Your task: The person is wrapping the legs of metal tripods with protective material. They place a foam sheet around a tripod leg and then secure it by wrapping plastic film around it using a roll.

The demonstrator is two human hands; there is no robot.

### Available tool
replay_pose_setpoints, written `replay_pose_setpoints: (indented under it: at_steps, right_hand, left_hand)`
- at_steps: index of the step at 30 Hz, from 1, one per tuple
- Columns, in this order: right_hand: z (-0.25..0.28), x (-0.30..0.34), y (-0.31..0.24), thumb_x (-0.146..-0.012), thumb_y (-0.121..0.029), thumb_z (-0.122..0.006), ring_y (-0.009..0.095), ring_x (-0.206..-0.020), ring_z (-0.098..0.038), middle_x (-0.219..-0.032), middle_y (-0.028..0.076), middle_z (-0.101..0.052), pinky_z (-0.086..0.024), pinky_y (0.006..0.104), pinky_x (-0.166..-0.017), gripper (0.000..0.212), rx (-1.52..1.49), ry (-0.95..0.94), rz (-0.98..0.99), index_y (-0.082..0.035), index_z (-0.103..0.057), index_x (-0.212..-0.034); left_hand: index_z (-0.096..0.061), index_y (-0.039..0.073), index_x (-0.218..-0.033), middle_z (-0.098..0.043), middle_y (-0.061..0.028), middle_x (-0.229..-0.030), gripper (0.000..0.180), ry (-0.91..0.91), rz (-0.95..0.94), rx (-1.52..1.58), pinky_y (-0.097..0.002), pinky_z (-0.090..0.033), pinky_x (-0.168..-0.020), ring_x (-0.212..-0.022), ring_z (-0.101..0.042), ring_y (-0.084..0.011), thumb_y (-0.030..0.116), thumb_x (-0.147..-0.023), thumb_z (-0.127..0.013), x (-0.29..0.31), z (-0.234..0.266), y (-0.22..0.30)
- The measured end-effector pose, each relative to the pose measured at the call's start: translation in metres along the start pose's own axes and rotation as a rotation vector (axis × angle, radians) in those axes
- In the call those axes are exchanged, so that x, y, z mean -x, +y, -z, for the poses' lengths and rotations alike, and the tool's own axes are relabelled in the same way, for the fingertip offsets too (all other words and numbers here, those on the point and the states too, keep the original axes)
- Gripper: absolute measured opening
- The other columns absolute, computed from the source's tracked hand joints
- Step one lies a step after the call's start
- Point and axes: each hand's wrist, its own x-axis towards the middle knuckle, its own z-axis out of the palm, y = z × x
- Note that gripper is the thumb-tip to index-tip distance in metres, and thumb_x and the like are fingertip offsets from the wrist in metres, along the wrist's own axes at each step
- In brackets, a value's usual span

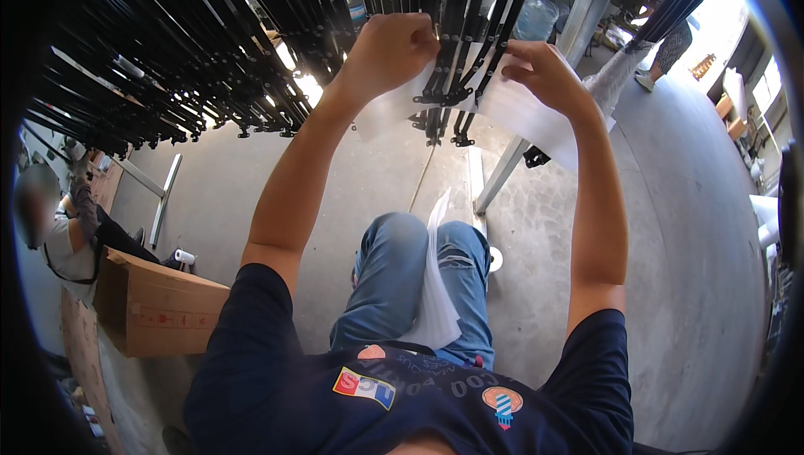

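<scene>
Several thin black metal rods with small brackets at their lower ends (442,90) hang between my two hands. A translucent white foam sheet (523,111) spreads behind and around them, reaching from one hand to the other. My left hand (392,54) is raised on the left of these rods, its fingers curled closed at the sheet's left side. On the right, my right hand (546,78) has bent fingers and thumb at the sheet's upper right part. The fingertips of the left hand are partly hidden. More white foam sheets (435,300) lie across my lap between my knees.
Dense rows of black rods (209,44) hang at the upper left. A metal frame post (590,7) stands right. An open cardboard box (167,308) and a seated person (71,237) are left. Another person (670,36) is far right, near plastic-wrapped rods (615,78).
</scene>
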Motion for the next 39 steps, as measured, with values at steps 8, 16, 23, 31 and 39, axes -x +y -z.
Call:
replay_pose_setpoints:
  at_steps: [8, 16, 23, 31, 39]
  right_hand:
    - [0.007, 0.001, -0.012, -0.071, -0.009, -0.056, 0.031, -0.07, -0.057, -0.068, 0.015, -0.059, -0.042, 0.0352, -0.073, 0.01, 0.252, 0.013, -0.197, -0.003, -0.062, -0.077]
    - [0.013, -0.002, -0.034, -0.073, -0.001, -0.052, 0.027, -0.072, -0.058, -0.069, 0.014, -0.06, -0.017, 0.0474, -0.101, 0.013, 0.416, 0.216, -0.033, -0.005, -0.064, -0.074]
    - [0.008, -0.002, -0.041, -0.073, 0.003, -0.051, 0.027, -0.075, -0.058, -0.069, 0.013, -0.059, -0.017, 0.0476, -0.101, 0.011, 0.349, 0.208, -0.071, -0.003, -0.059, -0.069]
    - [-0.004, 0.008, 0.018, -0.075, -0.006, -0.055, 0.022, -0.087, -0.057, -0.087, 0.007, -0.06, -0.02, 0.0447, -0.101, 0.009, 0.215, 0.186, 0.134, -0.004, -0.057, -0.083]
    - [-0.005, -0.008, -0.007, -0.071, 0.005, -0.052, 0.016, -0.051, -0.047, -0.059, 0.007, -0.047, -0.041, 0.0311, -0.073, 0.016, -0.078, 0.067, -0.002, -0.001, -0.057, -0.085]
  left_hand:
    - [-0.06, 0.002, -0.069, -0.063, -0.0088, -0.07, 0.003, -0.065, 0.066, 0.216, -0.0242, -0.048, -0.064, -0.07, -0.063, -0.0142, 0.005, -0.071, -0.06, 0.004, 0.003, -0.009]
    - [-0.062, 0.002, -0.076, -0.062, -0.0065, -0.071, 0.011, 0.005, 0.091, 0.266, -0.0248, -0.047, -0.063, -0.067, -0.06, -0.0126, 0.004, -0.066, -0.059, 0.024, -0.001, -0.018]
    - [-0.055, 0.003, -0.086, -0.057, -0.0073, -0.068, 0.017, -0.175, 0.103, 0.105, -0.0266, -0.049, -0.061, -0.063, -0.058, -0.0141, 0.008, -0.071, -0.06, 0.016, 0.001, -0.022]
    - [-0.06, 0.014, -0.064, -0.057, -0.0029, -0.066, 0.008, 0.092, -0.187, -0.331, -0.0354, -0.044, -0.049, -0.063, -0.058, -0.0195, 0.018, -0.067, -0.054, -0.005, -0.062, -0.044]
    - [-0.058, 0.011, -0.056, -0.052, -0.0051, -0.055, 0.003, 0.227, -0.246, -0.052, -0.0327, -0.043, -0.044, -0.056, -0.055, -0.0239, 0.014, -0.056, -0.057, 0.003, -0.028, -0.023]
